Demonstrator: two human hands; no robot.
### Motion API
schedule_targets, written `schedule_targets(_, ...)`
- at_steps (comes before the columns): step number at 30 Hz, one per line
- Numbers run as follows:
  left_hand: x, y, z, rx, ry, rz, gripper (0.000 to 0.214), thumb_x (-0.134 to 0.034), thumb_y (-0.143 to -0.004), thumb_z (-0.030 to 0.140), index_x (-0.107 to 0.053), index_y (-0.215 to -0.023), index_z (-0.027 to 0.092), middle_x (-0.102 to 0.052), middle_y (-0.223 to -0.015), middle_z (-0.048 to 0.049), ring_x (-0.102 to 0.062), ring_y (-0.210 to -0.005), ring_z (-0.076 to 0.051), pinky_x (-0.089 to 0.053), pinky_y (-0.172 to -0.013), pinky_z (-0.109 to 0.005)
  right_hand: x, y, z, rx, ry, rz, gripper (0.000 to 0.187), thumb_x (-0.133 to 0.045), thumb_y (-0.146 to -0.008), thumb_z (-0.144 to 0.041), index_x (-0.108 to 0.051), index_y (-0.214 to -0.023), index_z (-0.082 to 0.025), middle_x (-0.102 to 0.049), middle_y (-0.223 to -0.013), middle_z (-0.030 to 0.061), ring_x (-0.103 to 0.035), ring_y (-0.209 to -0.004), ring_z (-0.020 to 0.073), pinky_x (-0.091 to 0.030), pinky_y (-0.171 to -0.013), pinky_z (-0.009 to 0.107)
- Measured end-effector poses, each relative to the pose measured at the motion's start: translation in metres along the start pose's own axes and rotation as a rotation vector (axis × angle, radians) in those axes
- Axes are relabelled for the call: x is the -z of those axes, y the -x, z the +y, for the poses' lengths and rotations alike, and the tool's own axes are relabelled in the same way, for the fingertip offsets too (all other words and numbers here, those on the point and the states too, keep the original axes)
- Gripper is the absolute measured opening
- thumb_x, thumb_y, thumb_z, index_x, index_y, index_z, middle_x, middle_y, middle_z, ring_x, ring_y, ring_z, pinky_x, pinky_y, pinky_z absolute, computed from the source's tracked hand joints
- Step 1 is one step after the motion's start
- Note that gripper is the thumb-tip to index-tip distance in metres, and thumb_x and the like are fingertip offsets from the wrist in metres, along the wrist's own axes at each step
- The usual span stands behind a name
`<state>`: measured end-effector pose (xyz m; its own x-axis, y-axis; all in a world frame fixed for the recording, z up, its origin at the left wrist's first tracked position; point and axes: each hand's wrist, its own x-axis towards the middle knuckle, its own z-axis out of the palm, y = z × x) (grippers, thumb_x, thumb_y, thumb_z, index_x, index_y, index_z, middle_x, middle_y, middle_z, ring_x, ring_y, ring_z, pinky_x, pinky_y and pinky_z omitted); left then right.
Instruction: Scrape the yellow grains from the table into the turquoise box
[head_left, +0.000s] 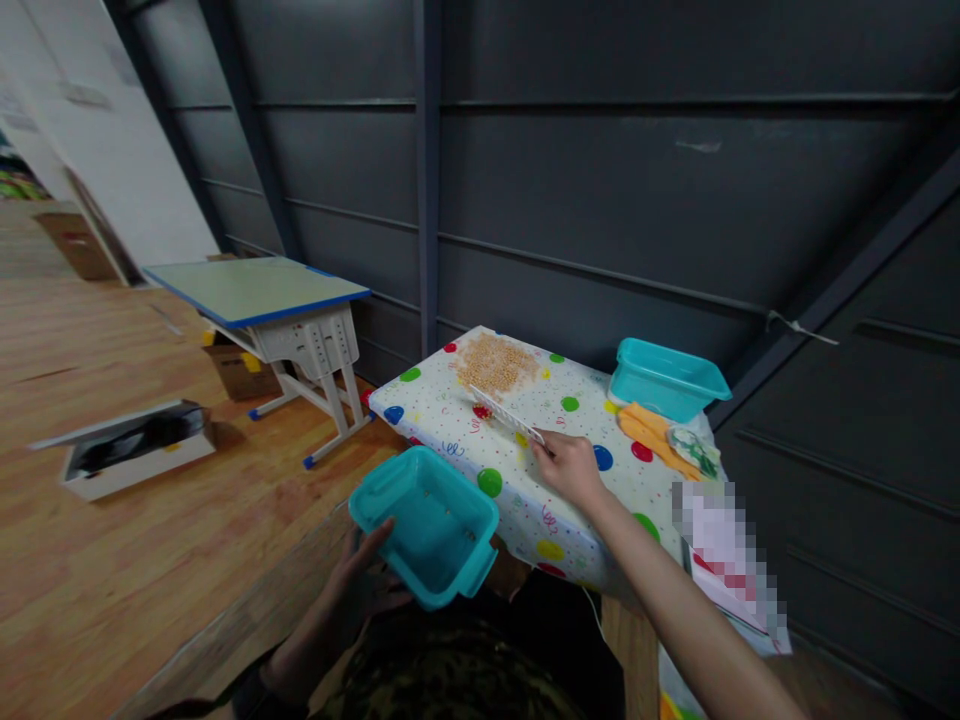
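Observation:
My left hand (367, 575) grips the underside of a teal plastic box (424, 525) and holds it just below the near edge of a table (435, 415) covered with a white cloth with coloured dots. My right hand (570, 465) is closed on one end of a white flat ruler-like strip (506, 415). The strip's far end reaches toward a pile of small tan grains (495, 362) spread on the cloth at the back of the table. A few grains lie inside the teal box.
A second teal box (666, 378) stands at the table's back right, with an orange cloth (649, 432) and a small packet (694, 450) in front of it. A blue-edged desk (259, 290) stands to the left, an open white box (127, 448) on the wooden floor. A dark wall runs behind.

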<state>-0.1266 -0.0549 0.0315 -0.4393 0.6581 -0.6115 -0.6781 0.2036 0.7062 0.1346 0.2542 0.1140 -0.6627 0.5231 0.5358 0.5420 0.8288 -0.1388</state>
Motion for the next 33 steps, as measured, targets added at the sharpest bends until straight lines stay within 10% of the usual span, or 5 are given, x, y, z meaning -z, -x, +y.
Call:
schedule_targets(16, 0.000, -0.004, -0.002, -0.038, -0.012, 0.029, 0.136, -0.118, -0.091, 0.060, -0.042, -0.200, 0.032, -0.075, -0.179, -0.0327, -0.098, -0.129, -0.054, -0.084, -0.104, -0.067, -0.012, 0.004, 0.003, 0.024, -0.016, 0.016, 0.038, -0.082, -0.112, -0.013, -0.105, -0.138, -0.027, -0.101, -0.133, 0.0104, -0.102, -0.111, 0.0306, -0.080, -0.098, 0.034)
schedule_targets(33, -0.013, 0.006, 0.003, -0.035, -0.029, 0.019, 0.113, -0.105, -0.106, 0.056, -0.044, -0.200, 0.037, -0.083, -0.172, -0.0294, -0.099, -0.127, -0.053, -0.083, -0.106, -0.071, 0.000, 0.003, -0.007, 0.037, -0.115, -0.003, 0.029, -0.073, -0.112, -0.024, -0.102, -0.112, -0.024, -0.096, -0.089, 0.0097, -0.088, -0.075, 0.0253, -0.064, -0.073, 0.029)
